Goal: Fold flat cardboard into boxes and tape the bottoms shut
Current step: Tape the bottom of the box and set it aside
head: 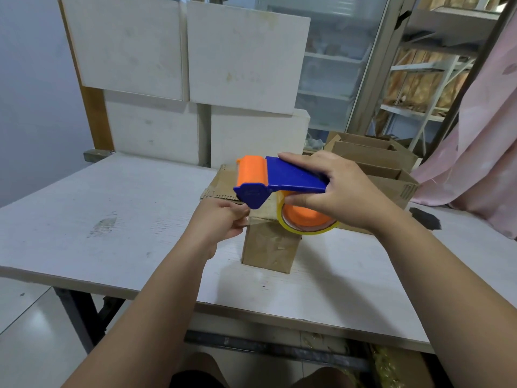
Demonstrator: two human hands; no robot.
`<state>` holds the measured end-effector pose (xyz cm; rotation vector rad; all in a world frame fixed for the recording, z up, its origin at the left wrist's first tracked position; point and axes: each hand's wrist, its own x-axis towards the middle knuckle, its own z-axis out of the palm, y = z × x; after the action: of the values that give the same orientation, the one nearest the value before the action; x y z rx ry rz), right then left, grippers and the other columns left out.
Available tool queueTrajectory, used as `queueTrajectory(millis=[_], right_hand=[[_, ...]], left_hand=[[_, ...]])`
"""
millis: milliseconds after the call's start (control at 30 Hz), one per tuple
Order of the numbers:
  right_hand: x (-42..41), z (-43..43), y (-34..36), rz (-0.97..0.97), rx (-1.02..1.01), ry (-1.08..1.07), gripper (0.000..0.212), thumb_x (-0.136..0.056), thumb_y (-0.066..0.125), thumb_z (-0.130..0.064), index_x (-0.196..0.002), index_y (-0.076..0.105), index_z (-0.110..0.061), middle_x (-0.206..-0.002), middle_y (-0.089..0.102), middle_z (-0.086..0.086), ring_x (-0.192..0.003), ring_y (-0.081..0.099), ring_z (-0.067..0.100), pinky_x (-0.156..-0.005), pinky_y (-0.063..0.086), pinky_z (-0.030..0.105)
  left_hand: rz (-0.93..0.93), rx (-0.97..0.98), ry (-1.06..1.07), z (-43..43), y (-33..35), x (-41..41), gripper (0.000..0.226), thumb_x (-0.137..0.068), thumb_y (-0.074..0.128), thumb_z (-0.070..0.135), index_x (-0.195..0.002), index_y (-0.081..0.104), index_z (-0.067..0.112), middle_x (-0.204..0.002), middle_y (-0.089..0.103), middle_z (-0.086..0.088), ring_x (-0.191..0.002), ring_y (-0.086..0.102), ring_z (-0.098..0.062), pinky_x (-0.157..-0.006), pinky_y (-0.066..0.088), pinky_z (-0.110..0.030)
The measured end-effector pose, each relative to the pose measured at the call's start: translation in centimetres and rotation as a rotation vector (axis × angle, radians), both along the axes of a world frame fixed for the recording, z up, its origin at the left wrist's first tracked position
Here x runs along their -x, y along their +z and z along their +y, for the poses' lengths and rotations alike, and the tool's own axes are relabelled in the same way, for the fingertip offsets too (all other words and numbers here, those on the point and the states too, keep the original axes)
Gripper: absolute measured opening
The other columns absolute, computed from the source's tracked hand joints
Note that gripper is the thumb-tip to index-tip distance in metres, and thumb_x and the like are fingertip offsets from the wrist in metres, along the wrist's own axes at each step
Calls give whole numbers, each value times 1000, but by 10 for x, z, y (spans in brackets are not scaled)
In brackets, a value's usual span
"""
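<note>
A small cardboard box (268, 249) stands on the white table (112, 219), near its front edge and about in the middle of the view. The top face of the box is mostly hidden behind the tape dispenser (293, 177), which is held just above it. The dispenser has a blue body, an orange roller at its left end, and a roll of clear yellowish tape (307, 229) on an orange core under the handle. The right hand (347, 191) grips the blue handle: the fingers lie over it from above and the thumb is below, beside the roll. The left hand (218, 224) is at the upper left edge of the box with its fingers bent together, and it pinches the free end of the tape. The tape stretches from there across the top of the box to the roll. Behind the box a flat piece of cardboard (221, 182) lies on the table. To the right of it, several open cardboard boxes (375, 161) stand together at the far side of the table. White boards (237, 60) lean behind the table, and a pink curtain (475, 141) hangs at the right
</note>
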<state>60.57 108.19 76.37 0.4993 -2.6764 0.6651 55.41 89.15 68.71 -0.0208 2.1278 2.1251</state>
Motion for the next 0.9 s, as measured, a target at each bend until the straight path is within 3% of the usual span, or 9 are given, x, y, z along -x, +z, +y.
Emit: queueTrajectory(millis=[200,367,467,633,767,900], right_hand=[[-1,-8,1,7,-120,-7,67,-79,72,-45,-134,36,-56,-107,49,-3,-93,43,5,-75,30,9],[6,-5,6,-33,-92,-18,65,-78,72,-46,-134,41,-53,-112,55,-4,-96,47,7,-74,32,12],[7,-1,7,-58,-32,-14,63,-78,74,-43,-132,43,-53,-114,57,-9,-97,49,3,-74,31,12],[5,-2,5,-39,-38,-47,64,-78,73,-44,-135,43,-51,-102,53,-20,-93,45,-6,-71,29,6],[3,-8,6,-5,-160,-49,67,-78,70,-49,-138,41,-48,-103,55,-6,-93,44,5,-74,30,11],[5,-14,8,1,-222,-45,66,-78,69,-50,-138,42,-47,-101,52,-4,-90,42,8,-74,29,9]], left_hand=[[-60,-13,-60,-8,-4,6,15,-86,54,-7,-93,62,3,-78,64,-10,-71,64,-17,-67,55,-27],[-38,56,-86,-9,4,7,13,-90,55,3,-83,61,11,-71,64,-4,-73,69,-16,-75,54,-30],[28,99,-36,-7,10,10,20,-87,55,-1,-75,58,14,-61,65,1,-56,66,-7,-77,52,-30],[-24,38,-84,-4,10,12,16,-87,57,-2,-79,61,11,-81,67,-7,-71,65,-15,-77,54,-28],[-48,12,-105,-7,0,18,17,-86,54,-8,-93,62,6,-91,66,-11,-78,64,-19,-77,54,-30],[-84,-36,-126,-10,-6,23,25,-85,52,-10,-105,59,5,-85,63,-10,-73,60,-17,-73,53,-29]])
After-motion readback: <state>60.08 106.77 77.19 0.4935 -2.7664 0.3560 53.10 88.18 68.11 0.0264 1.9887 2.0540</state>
